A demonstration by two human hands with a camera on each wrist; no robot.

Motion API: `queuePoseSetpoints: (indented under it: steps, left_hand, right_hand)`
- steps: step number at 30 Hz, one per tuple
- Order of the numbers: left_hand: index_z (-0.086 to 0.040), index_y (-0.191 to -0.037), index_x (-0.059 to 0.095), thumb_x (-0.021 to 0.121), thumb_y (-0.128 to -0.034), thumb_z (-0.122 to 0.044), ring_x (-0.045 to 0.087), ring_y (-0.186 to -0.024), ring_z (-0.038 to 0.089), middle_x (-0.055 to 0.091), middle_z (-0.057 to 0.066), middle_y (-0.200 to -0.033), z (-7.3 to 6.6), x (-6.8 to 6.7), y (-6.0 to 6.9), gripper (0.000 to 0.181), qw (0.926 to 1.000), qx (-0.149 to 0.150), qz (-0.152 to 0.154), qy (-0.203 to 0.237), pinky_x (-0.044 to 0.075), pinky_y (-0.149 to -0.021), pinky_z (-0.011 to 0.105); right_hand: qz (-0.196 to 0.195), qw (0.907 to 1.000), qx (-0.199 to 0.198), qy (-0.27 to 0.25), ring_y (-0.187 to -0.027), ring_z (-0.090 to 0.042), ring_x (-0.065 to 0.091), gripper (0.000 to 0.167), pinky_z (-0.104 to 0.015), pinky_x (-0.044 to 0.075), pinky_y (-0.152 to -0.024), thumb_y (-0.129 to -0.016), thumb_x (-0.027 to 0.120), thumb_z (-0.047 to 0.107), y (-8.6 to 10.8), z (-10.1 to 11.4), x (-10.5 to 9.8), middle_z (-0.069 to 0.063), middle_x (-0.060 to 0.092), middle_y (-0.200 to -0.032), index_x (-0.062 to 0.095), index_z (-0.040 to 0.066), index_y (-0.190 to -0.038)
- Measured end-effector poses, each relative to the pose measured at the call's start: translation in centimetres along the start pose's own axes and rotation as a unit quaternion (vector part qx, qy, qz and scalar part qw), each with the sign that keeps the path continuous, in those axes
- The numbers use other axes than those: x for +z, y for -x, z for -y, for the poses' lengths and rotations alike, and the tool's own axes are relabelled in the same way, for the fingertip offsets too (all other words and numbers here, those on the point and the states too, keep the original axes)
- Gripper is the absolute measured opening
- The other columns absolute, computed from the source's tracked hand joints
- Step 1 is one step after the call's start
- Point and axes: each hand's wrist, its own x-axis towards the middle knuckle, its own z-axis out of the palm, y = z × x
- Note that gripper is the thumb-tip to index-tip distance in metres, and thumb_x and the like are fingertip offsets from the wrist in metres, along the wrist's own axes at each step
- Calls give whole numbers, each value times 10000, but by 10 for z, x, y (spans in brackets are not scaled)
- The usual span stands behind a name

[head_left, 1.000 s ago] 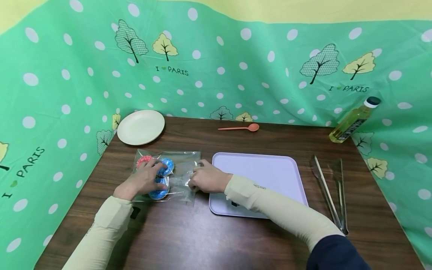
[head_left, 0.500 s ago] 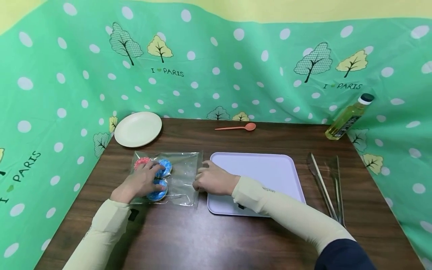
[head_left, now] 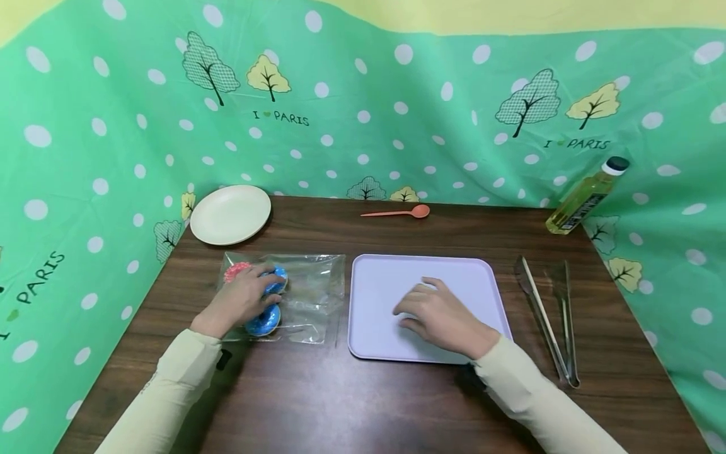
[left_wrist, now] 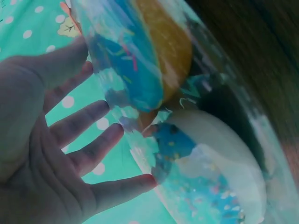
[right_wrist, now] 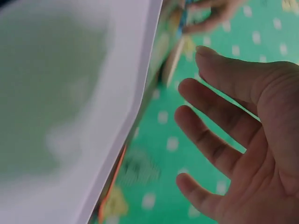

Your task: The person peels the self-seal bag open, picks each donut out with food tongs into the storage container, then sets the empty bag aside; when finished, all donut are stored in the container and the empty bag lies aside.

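A clear plastic bag (head_left: pixel 314 296) lies flat on the table at the left with iced donuts inside. A pink donut (head_left: pixel 235 270) and two blue donuts, the nearer blue donut (head_left: pixel 264 321) being the plainer to see, are partly covered by my left hand (head_left: pixel 241 299). In the left wrist view, the spread fingertips of that hand touch the plastic over a sprinkled blue donut (left_wrist: pixel 126 56). My right hand (head_left: pixel 445 318) hovers over the pale lilac tray (head_left: pixel 377 277) with fingers apart and holds nothing. The right wrist view shows its bare palm beside the tray.
A white plate (head_left: pixel 230 214) stands at the back left and an orange spoon (head_left: pixel 397 213) at the back middle. Metal tongs (head_left: pixel 544 321) lie right of the tray. An oil bottle (head_left: pixel 581 198) stands at the back right, before a green curtain (head_left: pixel 363 75).
My right hand has left the bag's right edge and moved right, over the tray. The bag now lies flatter, while my left hand stays on the donuts.
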Motion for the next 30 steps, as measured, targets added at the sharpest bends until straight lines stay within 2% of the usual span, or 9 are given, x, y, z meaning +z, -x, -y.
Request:
queuePoseSetpoints:
  steps: [5, 10, 12, 13, 17, 19, 23, 27, 30]
  left_hand:
    - [-15, -1103, 712, 804, -852, -57, 627, -1067, 414, 643, 214, -1167, 7, 4, -1, 271, 9970, 522, -563, 105, 500, -922, 541]
    - [-10, -980, 703, 822, -813, 6, 659, -921, 321, 661, 125, -1022, 8, 7, -4, 205, 9954, 511, -738, 339, 548, -813, 462]
    - [-28, -912, 683, 828, -808, 1, 644, -840, 274, 654, 93, -953, 7, 7, -5, 180, 9962, 351, -727, 341, 548, -758, 427]
    - [-38, -880, 672, 833, -804, -6, 632, -803, 251, 648, 80, -920, 6, 7, -5, 181, 9964, 283, -734, 319, 546, -730, 411]
    - [-78, -768, 617, 827, -816, -15, 545, -692, 175, 583, 23, -798, 4, 6, -4, 225, 9968, 58, -744, 300, 505, -643, 367]
    - [-89, -738, 604, 819, -823, -13, 528, -674, 163, 555, 4, -766, 4, 6, -4, 244, 9969, -3, -728, 285, 493, -627, 364]
    - [-102, -703, 579, 809, -825, -2, 536, -651, 167, 527, -14, -732, 5, 6, -4, 279, 9972, -97, -716, 181, 489, -607, 375]
    - [-94, -712, 577, 783, -836, 16, 566, -661, 195, 544, 6, -755, 5, 8, -5, 265, 9970, -89, -762, 123, 499, -608, 396]
    - [-61, -779, 615, 791, -849, -21, 598, -726, 229, 590, 46, -827, 5, 8, -4, 194, 9972, -148, -694, 242, 520, -660, 417]
  right_hand:
    - [-420, 9929, 1110, 97, -968, -215, 665, 215, -577, 400, -993, -807, 859, 158, 53, -16, -15, 27, 735, -986, 772, 144, -1003]
    - [-979, 9728, 2045, 486, -936, -318, 667, 251, -569, 461, -868, -767, 865, 133, 103, -35, -29, -69, 739, -994, 766, 102, -995]
    - [-1065, 9552, 2706, 546, -972, -411, 637, 301, -610, 462, -824, -780, 851, 140, 122, -42, -35, -165, 711, -1063, 741, 48, -1045]
    - [-981, 9415, 3185, 498, -1009, -464, 602, 347, -640, 446, -824, -804, 839, 155, 130, -44, -37, -224, 678, -1118, 717, 15, -1097]
    - [-217, 8750, 4837, 46, -1089, -635, 430, 682, -732, 374, -821, -909, 749, 358, 155, -53, -46, -429, 467, -1262, 514, -121, -1333]
    - [229, 8490, 5276, -175, -1096, -671, 392, 873, -742, 371, -819, -924, 695, 492, 161, -57, -47, -472, 401, -1270, 397, -183, -1392]
    - [587, 8247, 5612, -383, -1078, -687, 403, 1095, -729, 407, -774, -892, 654, 630, 168, -63, -45, -491, 356, -1249, 244, -225, -1440]
    - [747, 8094, 5805, -484, -1072, -692, 403, 1151, -716, 418, -759, -901, 631, 642, 171, -70, -43, -509, 304, -1259, 144, -242, -1454]
    - [1086, 7966, 5915, -617, -1081, -694, 402, 1174, -711, 424, -765, -899, 611, 667, 176, -75, -43, -512, 305, -1269, 136, -260, -1440]
